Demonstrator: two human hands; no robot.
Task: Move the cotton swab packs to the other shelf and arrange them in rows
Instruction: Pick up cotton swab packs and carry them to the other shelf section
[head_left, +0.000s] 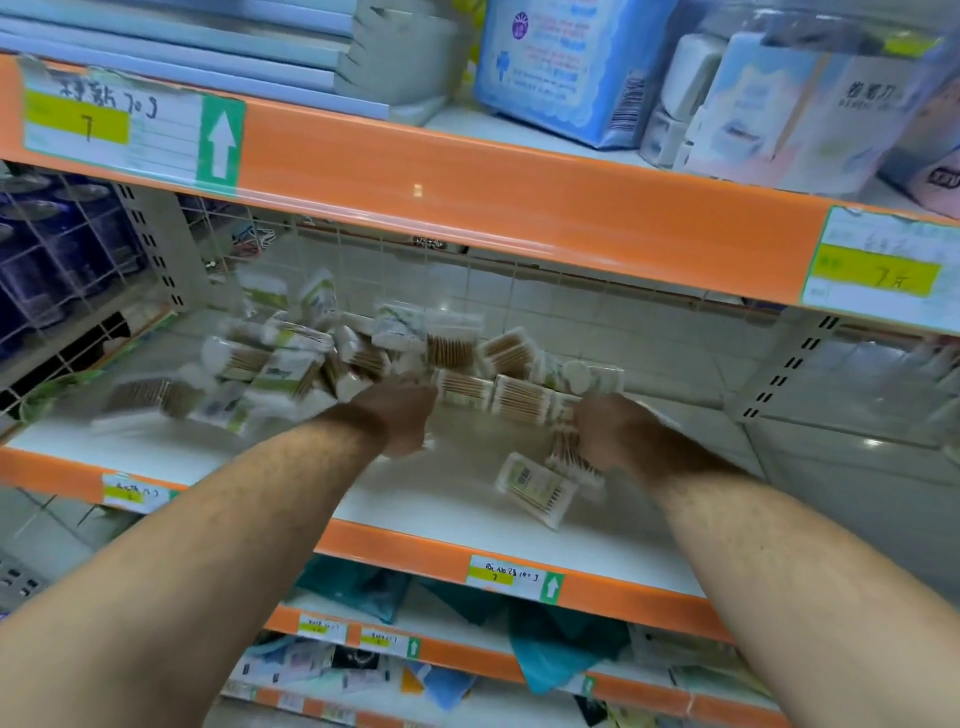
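Note:
Several clear cotton swab packs (457, 353) lie in a loose heap on the white middle shelf (457, 499), blurred on the left side. Both my arms reach into this shelf. My left hand (402, 418) is at the front of the heap with its back toward me and its fingers hidden. My right hand (610, 426) grips a few cotton swab packs (569, 457) that hang under it. One more pack (535, 488) lies tilted on the shelf just below that hand.
An orange-edged upper shelf (467, 192) hangs close above, carrying blue tissue packs (566, 67) and cotton pad bags (769, 104). A wire grid (78, 249) borders the left. Lower shelves (467, 660) hold teal and mixed items. A price tag (514, 577) sits on the front edge.

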